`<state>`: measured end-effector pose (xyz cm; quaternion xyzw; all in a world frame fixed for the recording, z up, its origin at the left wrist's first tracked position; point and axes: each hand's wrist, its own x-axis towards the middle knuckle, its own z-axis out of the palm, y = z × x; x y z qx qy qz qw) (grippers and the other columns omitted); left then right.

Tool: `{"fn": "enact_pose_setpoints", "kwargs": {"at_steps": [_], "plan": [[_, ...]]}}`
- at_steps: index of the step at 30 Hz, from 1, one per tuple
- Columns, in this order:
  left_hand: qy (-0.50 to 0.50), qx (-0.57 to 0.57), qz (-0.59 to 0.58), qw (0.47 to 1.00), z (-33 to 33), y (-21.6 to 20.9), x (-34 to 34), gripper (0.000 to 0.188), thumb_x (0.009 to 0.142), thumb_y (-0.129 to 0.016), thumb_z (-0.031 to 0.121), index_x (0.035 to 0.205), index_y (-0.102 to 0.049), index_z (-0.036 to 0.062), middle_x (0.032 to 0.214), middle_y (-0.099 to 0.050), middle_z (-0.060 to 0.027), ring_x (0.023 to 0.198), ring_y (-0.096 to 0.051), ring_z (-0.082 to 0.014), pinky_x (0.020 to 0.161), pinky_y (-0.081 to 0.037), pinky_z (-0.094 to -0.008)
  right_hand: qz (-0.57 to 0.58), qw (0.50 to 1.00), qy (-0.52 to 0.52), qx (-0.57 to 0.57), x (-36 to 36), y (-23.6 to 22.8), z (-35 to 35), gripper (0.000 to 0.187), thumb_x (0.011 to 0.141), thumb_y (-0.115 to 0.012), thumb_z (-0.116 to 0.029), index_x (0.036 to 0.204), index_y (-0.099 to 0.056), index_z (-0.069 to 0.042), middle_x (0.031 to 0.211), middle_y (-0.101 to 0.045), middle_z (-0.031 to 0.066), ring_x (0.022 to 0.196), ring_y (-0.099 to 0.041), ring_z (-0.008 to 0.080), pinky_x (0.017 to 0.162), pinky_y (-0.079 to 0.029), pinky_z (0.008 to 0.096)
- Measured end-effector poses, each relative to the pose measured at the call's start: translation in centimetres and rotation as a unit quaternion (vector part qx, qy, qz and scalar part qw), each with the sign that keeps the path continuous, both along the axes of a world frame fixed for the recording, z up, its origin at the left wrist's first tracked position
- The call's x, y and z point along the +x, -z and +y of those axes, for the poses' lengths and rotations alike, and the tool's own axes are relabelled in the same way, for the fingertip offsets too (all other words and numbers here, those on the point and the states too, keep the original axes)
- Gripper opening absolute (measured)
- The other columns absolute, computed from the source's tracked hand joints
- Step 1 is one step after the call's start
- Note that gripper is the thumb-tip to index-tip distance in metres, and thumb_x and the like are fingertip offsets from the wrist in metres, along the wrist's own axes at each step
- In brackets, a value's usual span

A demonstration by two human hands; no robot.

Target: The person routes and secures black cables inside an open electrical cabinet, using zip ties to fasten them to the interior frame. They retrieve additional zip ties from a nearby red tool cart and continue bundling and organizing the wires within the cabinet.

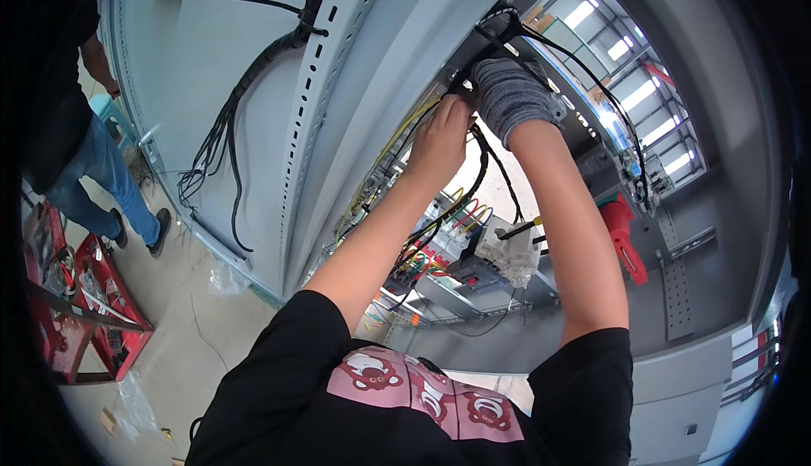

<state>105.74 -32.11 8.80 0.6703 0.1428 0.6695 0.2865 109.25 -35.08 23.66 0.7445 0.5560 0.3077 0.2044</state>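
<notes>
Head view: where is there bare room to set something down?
On the beige floor between the red metal tool cart and light grey panel, though a thin dark wire crosses it. Around the bare left hand and grey knit-covered right hand, black cables crowd in.

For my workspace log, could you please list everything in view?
Panel: 1, pale grey, left of centre
Cabinet: 1, grey, centre to right
Cable bundle: 1, black, on panel
Wiring: several, black, near both hands
Thin wires: several, yellow, red, green, inside cabinet
Translucent block: 1, whitish, below the hands
Red object: 1, red, right of centre
Tool trays: at least 2, red, lower left
Plastic sheets: at least 2, clear, lower left
Co-worker: 1, dark top, blue jeans, upper left
Ceiling lights: several, white, upper right
Shirt: 1, black, bottom centre
Left hand: 1, bare, beside wiring
Right hand: 1, grey-gloved, beside wiring
</notes>
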Motion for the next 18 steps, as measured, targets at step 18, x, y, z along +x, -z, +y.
{"fn": "enact_pose_setpoints", "kwargs": {"at_steps": [18], "plan": [[0.037,-0.118,0.003,0.992,1.3,-2.4,-0.9,0.008,0.077,-0.064,0.003,0.084,-0.062,0.0009,0.081,-0.064,-0.016,0.074,-0.063,-0.0317,0.065,-0.049,-0.0382,0.09,0.996,0.015,0.006,1.1,-0.9,0.3,0.028,0.073,-0.07,-0.021,0.1,-0.068,-0.014,0.098,-0.066,0.0122,0.094,-0.063,0.0303,0.082,-0.05,0.0401]]}}
